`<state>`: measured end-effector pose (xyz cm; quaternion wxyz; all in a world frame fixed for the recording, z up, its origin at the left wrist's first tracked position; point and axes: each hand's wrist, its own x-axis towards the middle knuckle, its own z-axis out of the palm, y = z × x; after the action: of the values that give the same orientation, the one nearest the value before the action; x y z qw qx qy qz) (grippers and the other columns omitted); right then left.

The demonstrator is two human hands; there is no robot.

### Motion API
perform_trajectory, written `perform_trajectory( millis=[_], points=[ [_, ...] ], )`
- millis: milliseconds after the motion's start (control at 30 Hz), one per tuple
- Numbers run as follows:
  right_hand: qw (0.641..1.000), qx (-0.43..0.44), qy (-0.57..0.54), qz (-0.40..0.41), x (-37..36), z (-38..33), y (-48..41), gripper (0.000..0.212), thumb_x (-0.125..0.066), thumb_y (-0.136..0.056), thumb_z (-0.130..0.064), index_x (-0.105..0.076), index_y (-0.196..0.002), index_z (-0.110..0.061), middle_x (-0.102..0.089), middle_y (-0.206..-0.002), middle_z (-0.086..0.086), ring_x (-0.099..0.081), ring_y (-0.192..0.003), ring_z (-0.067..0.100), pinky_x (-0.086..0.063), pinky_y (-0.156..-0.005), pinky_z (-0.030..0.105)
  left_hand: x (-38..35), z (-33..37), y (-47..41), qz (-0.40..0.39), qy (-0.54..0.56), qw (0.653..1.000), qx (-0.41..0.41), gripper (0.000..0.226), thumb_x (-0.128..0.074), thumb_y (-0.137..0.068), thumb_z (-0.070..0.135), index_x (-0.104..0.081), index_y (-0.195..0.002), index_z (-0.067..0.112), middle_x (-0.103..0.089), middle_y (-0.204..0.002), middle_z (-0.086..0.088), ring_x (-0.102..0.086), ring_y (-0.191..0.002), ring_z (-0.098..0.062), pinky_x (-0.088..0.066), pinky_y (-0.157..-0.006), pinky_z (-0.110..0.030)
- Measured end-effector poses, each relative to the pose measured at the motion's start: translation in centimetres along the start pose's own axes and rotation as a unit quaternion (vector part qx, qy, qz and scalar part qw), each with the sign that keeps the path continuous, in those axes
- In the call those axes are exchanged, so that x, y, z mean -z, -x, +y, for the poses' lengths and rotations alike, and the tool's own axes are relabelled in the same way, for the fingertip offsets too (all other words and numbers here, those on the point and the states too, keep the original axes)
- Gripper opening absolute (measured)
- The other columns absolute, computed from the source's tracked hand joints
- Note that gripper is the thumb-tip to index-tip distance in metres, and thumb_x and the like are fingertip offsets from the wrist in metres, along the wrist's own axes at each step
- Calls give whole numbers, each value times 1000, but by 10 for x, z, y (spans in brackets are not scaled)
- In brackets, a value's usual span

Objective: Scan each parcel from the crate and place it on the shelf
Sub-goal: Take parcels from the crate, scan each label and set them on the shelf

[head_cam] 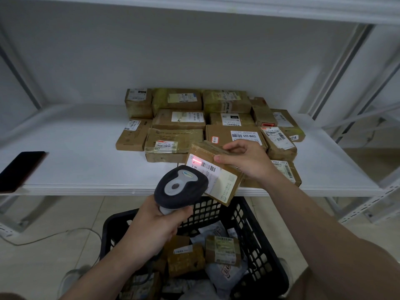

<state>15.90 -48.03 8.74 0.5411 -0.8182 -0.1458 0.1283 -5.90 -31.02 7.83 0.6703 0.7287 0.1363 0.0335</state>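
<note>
L hand wraps barcode scanner grip, head aimed at small cardboard parcel. R hand, nearer the shelf, pinches its top edge, long axis slanting down-right over shelf lip. Stacked boxes crowd directly behind; bare shelf lies left, twd phone. Black crate sits below.

A black phone lies flat at the far left, screen dark. Below it a thin pale cable snakes over the beige floor tiles. Behind everything, a plain white wall.
</note>
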Motion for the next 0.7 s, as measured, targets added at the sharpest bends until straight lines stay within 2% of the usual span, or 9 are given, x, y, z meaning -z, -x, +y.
perform_trajectory(
  millis=[133,567,700],
  points=[
    [1000,0,4,1,0,0,0,47,-97,-66,-31,-74,-106,-21,-75,-105,-4,-73,-93,11,-60,-83,30,-1,1,0,4,-2,1000,1,42,-70,-93,13,-60,-55,28,-42,-49,-3,-38,-42,-12,-34,-45,-24],
    [1000,1,-6,1,0,-1,0,46,-97,-66,-30,-74,-104,-21,-74,-106,-4,-72,-93,9,-55,-76,22,-3,1,0,10,-5,1000,0,44,-71,-93,14,-60,-54,29,-41,-48,-5,-37,-43,-15,-34,-46,-27],
    [1000,1,-5,3,0,-1,1,46,-97,-66,-30,-73,-105,-21,-74,-106,-4,-73,-95,11,-58,-81,27,-2,0,-1,11,-3,1000,-4,42,-75,-92,20,-60,-54,29,-42,-48,-4,-38,-43,-15,-35,-46,-27]
  ],
)
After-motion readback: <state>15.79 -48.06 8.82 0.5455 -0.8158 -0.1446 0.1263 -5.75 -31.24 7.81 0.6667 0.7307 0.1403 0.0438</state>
